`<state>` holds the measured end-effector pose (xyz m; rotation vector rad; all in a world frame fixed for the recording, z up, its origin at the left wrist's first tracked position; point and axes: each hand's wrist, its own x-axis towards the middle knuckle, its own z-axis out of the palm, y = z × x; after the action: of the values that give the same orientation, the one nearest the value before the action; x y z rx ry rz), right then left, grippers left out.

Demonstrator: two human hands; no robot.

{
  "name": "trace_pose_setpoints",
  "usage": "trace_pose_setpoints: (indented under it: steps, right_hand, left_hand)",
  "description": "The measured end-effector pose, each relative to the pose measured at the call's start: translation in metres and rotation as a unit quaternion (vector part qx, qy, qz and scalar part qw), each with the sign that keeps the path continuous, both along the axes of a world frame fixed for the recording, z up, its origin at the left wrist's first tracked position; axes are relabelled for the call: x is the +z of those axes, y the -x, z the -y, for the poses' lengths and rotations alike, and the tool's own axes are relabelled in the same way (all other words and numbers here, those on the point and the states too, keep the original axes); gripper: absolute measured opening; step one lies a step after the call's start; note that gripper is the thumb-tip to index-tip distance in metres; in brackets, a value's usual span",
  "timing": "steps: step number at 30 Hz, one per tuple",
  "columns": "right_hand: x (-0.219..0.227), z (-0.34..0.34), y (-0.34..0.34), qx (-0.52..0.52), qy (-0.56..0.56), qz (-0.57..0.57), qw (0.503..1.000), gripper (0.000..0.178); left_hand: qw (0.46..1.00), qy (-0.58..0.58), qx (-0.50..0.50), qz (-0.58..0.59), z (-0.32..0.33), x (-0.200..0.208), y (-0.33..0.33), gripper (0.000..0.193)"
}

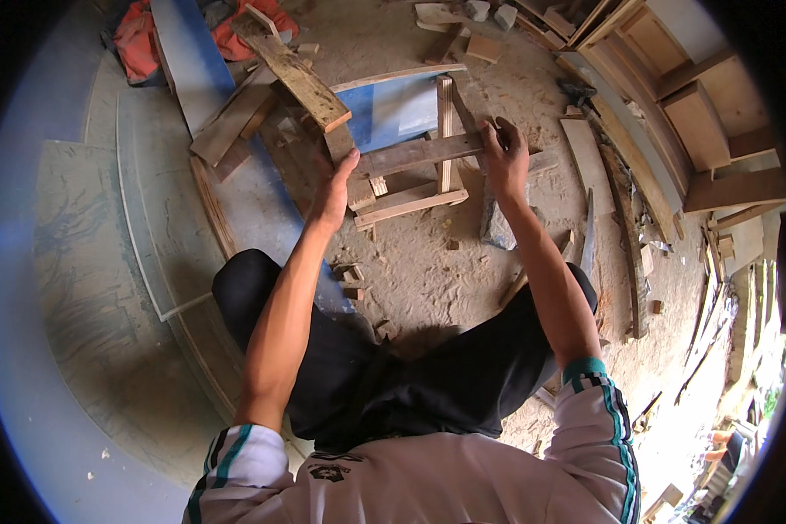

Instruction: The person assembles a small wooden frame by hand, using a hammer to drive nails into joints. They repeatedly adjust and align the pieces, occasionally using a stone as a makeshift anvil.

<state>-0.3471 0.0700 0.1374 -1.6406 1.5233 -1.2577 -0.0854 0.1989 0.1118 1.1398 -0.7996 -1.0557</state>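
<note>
Between my two hands a brown wooden slat [419,155] lies crosswise over a small wooden frame [410,205]. My left hand [330,196] is closed at the slat's left end, thumb on top and the other fingers mostly hidden. At the far end, my right hand [506,157] has its fingers curled around the slat. A pale upright strip [444,131] of the frame crosses the slat near my right hand. Just beyond my left hand, a rough plank [301,79] slopes away over other wood pieces. A blue and white panel [402,113] is behind the slat.
A long blue and white board [192,65] and orange cloth [140,48] lie at the far left. A pane-like sheet [140,201] is at the left. Wooden cabinet frames [699,122] stand at the far right, beside a saw blade [589,231]. Offcuts [483,48] litter the dusty floor.
</note>
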Motion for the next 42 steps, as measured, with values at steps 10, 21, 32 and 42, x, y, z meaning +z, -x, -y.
trace_pose_setpoints:
  steps: [10, 21, 32, 42]
  right_hand:
    - [0.058, -0.012, -0.014, 0.119, 0.031, 0.055, 0.991, 0.031]
    - [0.080, -0.067, -0.109, 0.341, -0.095, 0.014, 0.935, 0.020]
    - [0.069, -0.073, -0.122, 0.332, -0.038, -0.044, 0.941, 0.020]
    - [0.057, -0.071, -0.125, 0.361, 0.105, -0.046, 0.925, 0.010]
  left_hand:
    - [0.997, 0.055, 0.006, 0.061, -0.001, 0.025, 0.007, 0.083]
    - [0.999, 0.042, -0.011, -0.003, 0.002, 0.019, 0.006, 0.086]
    - [0.998, 0.044, -0.044, 0.033, 0.000, 0.021, -0.004, 0.086]
    - [0.997, 0.051, -0.056, -0.023, 0.002, 0.017, -0.004, 0.077]
